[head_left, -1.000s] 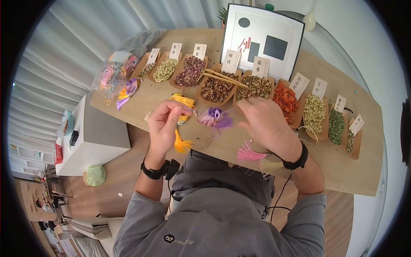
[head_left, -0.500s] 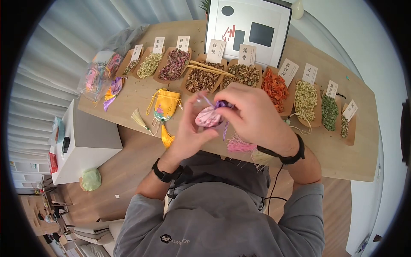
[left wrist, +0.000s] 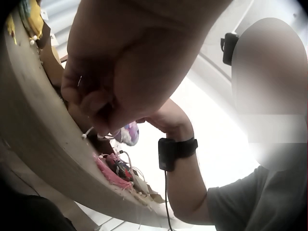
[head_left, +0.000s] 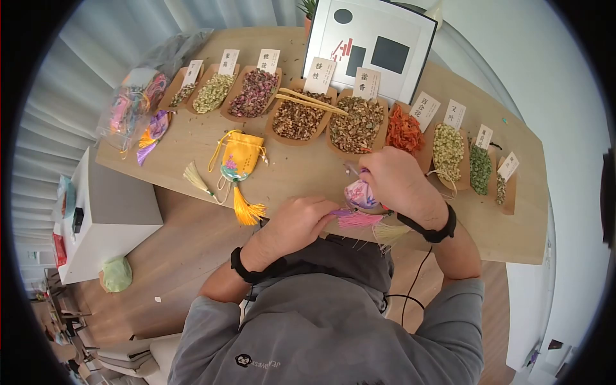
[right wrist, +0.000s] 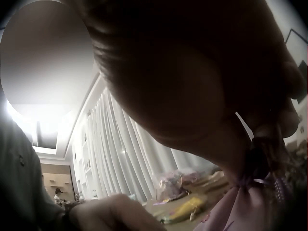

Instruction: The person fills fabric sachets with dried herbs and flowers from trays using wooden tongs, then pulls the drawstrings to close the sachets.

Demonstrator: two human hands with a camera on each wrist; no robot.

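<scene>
A small pink and purple drawstring pouch (head_left: 360, 194) hangs from my right hand (head_left: 405, 186) near the table's front edge. The fingers of that hand pinch the pouch's gathered neck; in the right wrist view the pouch (right wrist: 240, 211) shows pleats under its tie. My left hand (head_left: 292, 224), lower and to the left, pinches the purple tassel (head_left: 342, 212) below the pouch. From the left wrist view, the curled left hand (left wrist: 110, 82) covers most of the work, with part of the pouch (left wrist: 129, 134) behind it. A pink tassel (head_left: 359, 221) lies just below the pouch.
A yellow pouch (head_left: 240, 154) with an orange tassel lies left, beside a cream tassel (head_left: 197, 176). Several labelled trays of dried herbs and flowers curve along the table, wooden tongs (head_left: 312, 101) across two. Behind stand a framed picture (head_left: 372, 48) and a plastic bag (head_left: 131, 106).
My hands came together on the pouch, then moved right and toward the table's front edge with it. The left hand let go of the pouch's body and now pinches its tassel.
</scene>
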